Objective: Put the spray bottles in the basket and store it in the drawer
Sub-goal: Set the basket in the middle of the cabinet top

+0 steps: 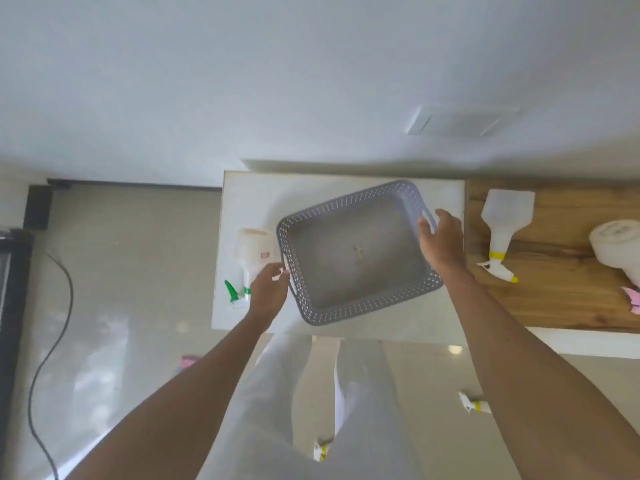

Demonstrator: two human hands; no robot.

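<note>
At the white top's (249, 195) left edge lies a green-trigger bottle (252, 259); the left hand (268, 294) beside it has fingers curled at the basket (356, 252) handle. The basket is empty. The right hand (440, 242) is loosely spread at its far handle. A yellow-trigger bottle (504, 230) waits on the wooden top (561, 299). Nothing is loaded yet.

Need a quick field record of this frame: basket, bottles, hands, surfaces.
basket: grey perforated plastic basket, holds no bottles, on white cabinet top
left hand: at the basket's near-left handle slot, fingers curled; grip unclear
right hand: at the far-right handle slot, fingers spread; grip unclear
bottle 1: white spray bottle with green trigger, lying on the white top left of the basket
bottle 2: white spray bottle with yellow trigger, lying on wooden counter
other: white paper roll at right edge
drawer: not identifiable
</note>
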